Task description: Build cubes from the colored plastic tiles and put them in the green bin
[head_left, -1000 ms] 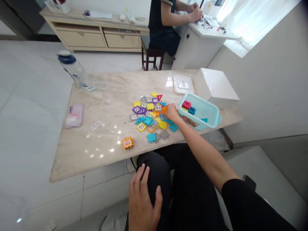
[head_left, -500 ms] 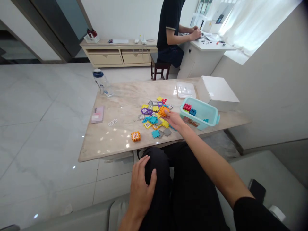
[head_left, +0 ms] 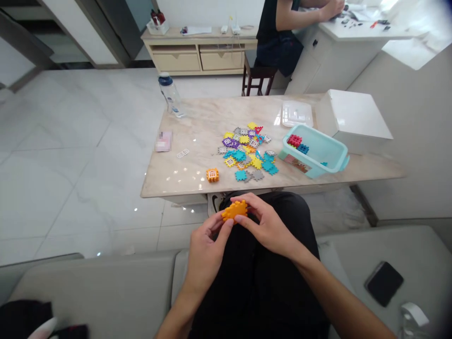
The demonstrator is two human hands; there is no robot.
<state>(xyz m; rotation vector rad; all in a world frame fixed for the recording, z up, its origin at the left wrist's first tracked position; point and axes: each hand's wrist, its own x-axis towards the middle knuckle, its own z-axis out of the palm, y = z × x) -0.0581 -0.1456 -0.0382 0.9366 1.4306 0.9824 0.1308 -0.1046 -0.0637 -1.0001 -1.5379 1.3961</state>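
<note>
Above my lap, both hands grip one orange building piece with toothed edges. My left hand pinches its left end between thumb and fingers. On its other side, my right hand has fingers over the top and the thumb at the near edge. An orange block with a white window-like face sits near the table's front edge. Farther back lies a pile of flat toothed pieces in yellow, blue, purple and grey.
A light-blue bin holding red and blue blocks stands right of the pile. Behind it are a clear lid and a white box. A water bottle and pink packet stand at the left. A person sits beyond the table.
My right hand has brought the orange piece from the pile back over my lap. My left hand has left my knee and now grips the piece too. The camera view has shifted.
</note>
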